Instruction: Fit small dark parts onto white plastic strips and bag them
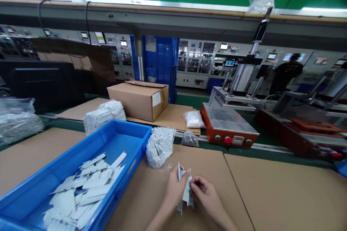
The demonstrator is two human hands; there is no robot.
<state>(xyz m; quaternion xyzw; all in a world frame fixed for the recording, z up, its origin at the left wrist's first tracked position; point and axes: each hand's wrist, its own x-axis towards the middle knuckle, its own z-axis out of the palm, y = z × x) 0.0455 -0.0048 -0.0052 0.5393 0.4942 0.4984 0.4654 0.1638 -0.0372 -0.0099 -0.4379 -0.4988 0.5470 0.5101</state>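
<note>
My left hand (175,187) is closed round a few white plastic parts (187,193), long and narrow, held roughly upright above the cardboard-covered bench. Thumb and fingers of my right hand (204,191) are pinched together at the right side of these parts; whatever sits between the fingertips is too small to make out. Just beyond my hands stands a clear bag of similar white parts (159,146). Behind it, a little to the right, lies a small bag of dark grey pieces (189,139). To my left, a blue bin (137,151) holds many loose flat white pieces (93,180).
A cardboard box (138,99) stands behind the bin, near stacked white parts (104,113). At the back right is a press with an orange base (230,126) and buttons, with a white bag (193,119) beside it. A second press (303,130) stands farther right. A person (287,74) is in the background.
</note>
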